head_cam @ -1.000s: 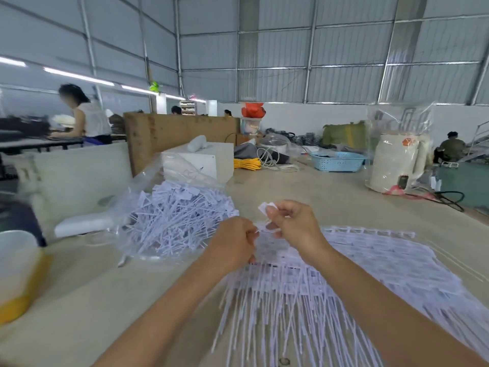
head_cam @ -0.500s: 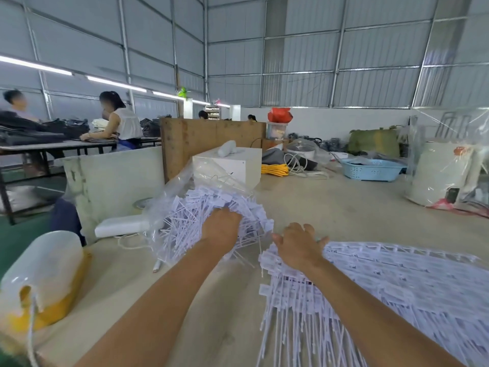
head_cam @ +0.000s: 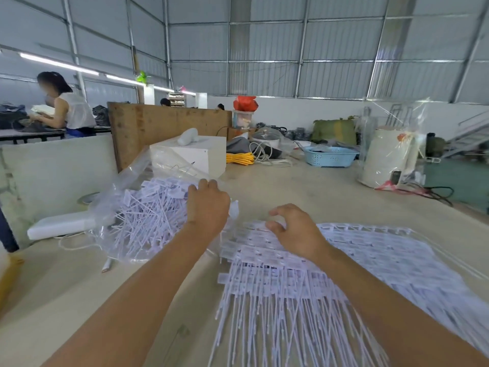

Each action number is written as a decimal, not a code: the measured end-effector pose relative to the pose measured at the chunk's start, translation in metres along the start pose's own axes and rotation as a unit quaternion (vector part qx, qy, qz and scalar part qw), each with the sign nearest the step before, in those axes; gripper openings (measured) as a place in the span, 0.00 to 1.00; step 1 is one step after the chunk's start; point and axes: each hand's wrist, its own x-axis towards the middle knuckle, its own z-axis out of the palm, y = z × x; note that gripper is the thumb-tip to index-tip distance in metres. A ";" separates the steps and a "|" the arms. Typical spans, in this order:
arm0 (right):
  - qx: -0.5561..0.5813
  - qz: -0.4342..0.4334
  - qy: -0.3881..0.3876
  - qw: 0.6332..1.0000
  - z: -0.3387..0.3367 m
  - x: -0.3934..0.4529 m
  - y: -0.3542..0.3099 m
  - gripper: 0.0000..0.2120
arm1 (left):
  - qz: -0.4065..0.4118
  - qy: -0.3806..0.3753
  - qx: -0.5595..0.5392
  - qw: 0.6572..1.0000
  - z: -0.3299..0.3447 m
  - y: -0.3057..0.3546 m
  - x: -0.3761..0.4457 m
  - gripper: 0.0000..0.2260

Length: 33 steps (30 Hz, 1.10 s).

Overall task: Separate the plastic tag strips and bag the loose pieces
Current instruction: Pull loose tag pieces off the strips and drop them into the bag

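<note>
Left hand (head_cam: 207, 205) over clear bag (head_cam: 132, 181), fingers loosely spread, releasing or empty, can't tell. Bag holds big heap of loose tags (head_cam: 150, 213). Right hand (head_cam: 293, 229) curled on strips (head_cam: 370, 250) spread across table (head_cam: 304, 186). Roughly midway; many strips left.
</note>
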 end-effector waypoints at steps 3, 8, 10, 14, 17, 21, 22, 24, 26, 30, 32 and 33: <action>0.005 0.019 0.033 0.999 -0.033 -0.021 0.031 0.15 | 0.106 0.056 -0.196 0.973 -0.017 0.030 -0.005 0.14; -0.030 0.086 0.031 0.995 -0.064 -0.062 0.089 0.13 | 0.265 -0.182 -0.460 0.828 -0.040 0.081 -0.014 0.13; -0.050 0.095 0.028 0.994 -0.069 -0.074 0.106 0.13 | 0.270 -0.220 -0.451 0.822 -0.040 0.095 -0.014 0.15; -0.081 0.077 0.020 0.993 -0.068 -0.087 0.113 0.17 | 0.292 -0.222 -0.405 0.838 -0.038 0.110 -0.015 0.14; -0.129 0.067 0.008 0.989 -0.065 -0.088 0.104 0.17 | 0.294 -0.216 -0.409 0.836 -0.038 0.111 -0.014 0.08; -0.176 0.072 -0.021 0.982 -0.057 -0.087 0.091 0.13 | 0.277 -0.174 -0.516 0.792 -0.043 0.110 -0.010 0.07; -0.150 0.075 -0.025 0.986 -0.055 -0.088 0.089 0.12 | 0.266 -0.151 -0.529 0.792 -0.044 0.111 -0.008 0.06; -0.070 0.097 -0.041 0.992 -0.059 -0.088 0.089 0.11 | 0.251 -0.116 -0.534 0.799 -0.042 0.113 -0.007 0.06; 0.084 0.146 0.008 0.986 -0.068 -0.087 0.094 0.08 | 0.249 -0.102 -0.536 0.800 -0.036 0.117 -0.009 0.06; 0.256 0.147 0.167 0.941 -0.077 -0.093 0.100 0.09 | 0.235 -0.060 -0.520 0.819 -0.024 0.125 -0.021 0.06; 0.198 0.117 0.119 0.966 -0.073 -0.096 0.093 0.19 | 0.242 0.016 -0.452 0.858 -0.023 0.132 -0.024 0.10; 0.176 0.103 0.084 0.975 -0.071 -0.097 0.088 0.23 | 0.244 0.061 -0.417 0.873 -0.023 0.134 -0.026 0.11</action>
